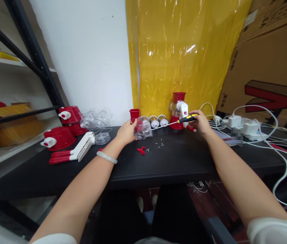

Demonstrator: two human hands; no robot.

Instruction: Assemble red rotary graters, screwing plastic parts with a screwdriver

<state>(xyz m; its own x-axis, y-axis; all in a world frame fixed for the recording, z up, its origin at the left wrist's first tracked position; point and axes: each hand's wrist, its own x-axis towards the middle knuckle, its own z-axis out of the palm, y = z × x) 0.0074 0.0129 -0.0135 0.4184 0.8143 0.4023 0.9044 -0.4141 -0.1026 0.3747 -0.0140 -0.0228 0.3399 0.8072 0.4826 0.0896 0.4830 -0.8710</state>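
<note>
My left hand [127,132] is closed on a clear plastic housing [143,128] lying on its side on the black table [179,156]. In my right hand [201,122] is a screwdriver [187,118] with a yellow and black handle. Its long shaft points left, and the tip reaches the right end of the clear housing. Small red parts [141,150] and several tiny screws [159,145] lie in front of the housing. Just behind it are a red hopper [134,114] and two metal-and-white drums [158,121].
An assembled red and white machine [179,110] stands behind my right hand. Red bases [59,138], clear housings [100,118] and red-handled white arms [78,150] sit at the left. White cables and chargers [250,128] spread across the right side.
</note>
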